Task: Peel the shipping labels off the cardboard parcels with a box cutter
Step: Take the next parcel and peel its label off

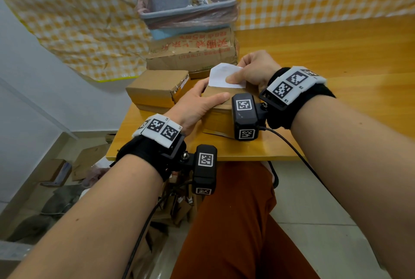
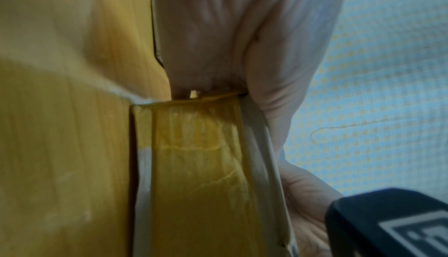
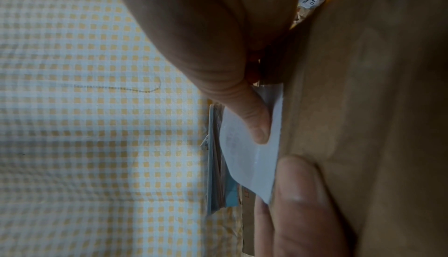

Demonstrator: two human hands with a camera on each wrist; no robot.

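**Label half lifted, no cutter in sight — the tear is the main risk**

The right hand (image 1: pixel 253 69) pinches the white shipping label (image 1: pixel 224 77) between thumb and fingers; the label's free part stands up off the top of the cardboard parcel (image 1: pixel 219 108), blank side toward the camera, while its lower edge looks still stuck to the top face. The left hand (image 1: pixel 197 103) grips the parcel's near-left corner, thumb laid along the top, fingers curled over the far side, pinning it to the wooden table (image 1: pixel 314 58). In the right wrist view the thumb (image 3: pixel 257 125) presses flat on the label (image 3: pixel 249 161) just beside the cardboard face.

No box cutter shows in any view, so the pull appears to be by hand alone. What could go wrong from here:

- The label may rip across where it is still glued, leaving a strip behind — likely if the pull is fast or steep instead of low and steady.
- The top paper layer of the cardboard may lift with the glue, scarring the parcel.
- The parcel may tip or slide toward the table's near edge, which it sits close to, if the left hand's hold slackens against the pull.
- The sticky side may fold onto itself or onto the fingers, making it awkward to drop in the lined bin (image 1: pixel 188 9) that sits on a printed carton behind.

1 more parcel (image 1: pixel 157 87) lies just to the left; whether its label is still on I cannot tell.
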